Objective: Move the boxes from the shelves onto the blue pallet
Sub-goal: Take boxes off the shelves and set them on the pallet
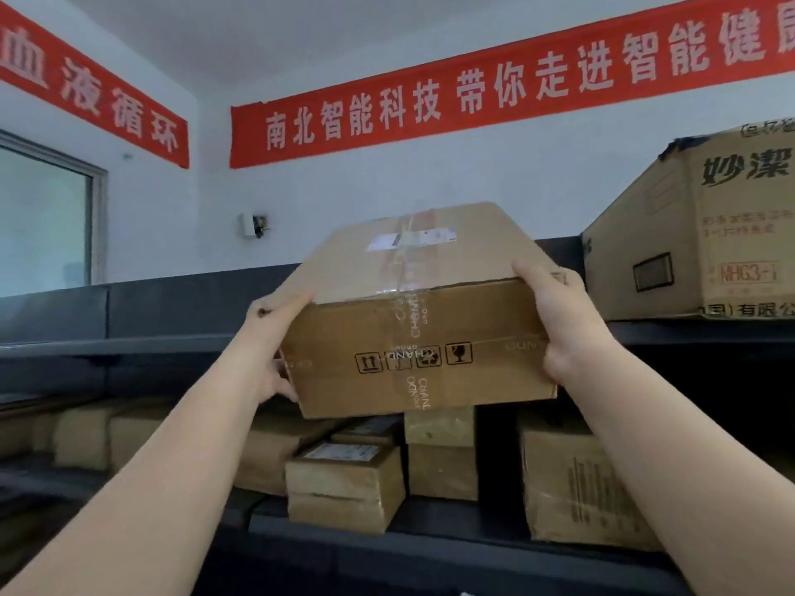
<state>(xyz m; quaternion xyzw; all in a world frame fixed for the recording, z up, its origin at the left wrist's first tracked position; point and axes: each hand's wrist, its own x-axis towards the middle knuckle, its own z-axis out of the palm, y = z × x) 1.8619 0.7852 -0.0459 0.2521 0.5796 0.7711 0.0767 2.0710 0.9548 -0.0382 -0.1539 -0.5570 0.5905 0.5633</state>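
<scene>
**Up high, a brown box held in two hands**

Here a person holds a brown box [419,333] up in the air with both hands. The left hand [275,337] grips the left end of the box, with the thumb on the top edge and the fingers curled under the bottom. The right hand [559,324] grips the right end in the same way, with the thumb lying along the top. The box is tilted, so its taped top and its front side both show. The front has little printed signs and letters that are upside down.

The box is off the dark shelves [163,311] and touches only the hands. Below it, more small brown boxes [344,483] sit on a lower shelf. One big box [697,234] with dark writing sits on the top shelf at the right, well apart from the held box. Two red banners [430,96] hang on the white wall above.
</scene>
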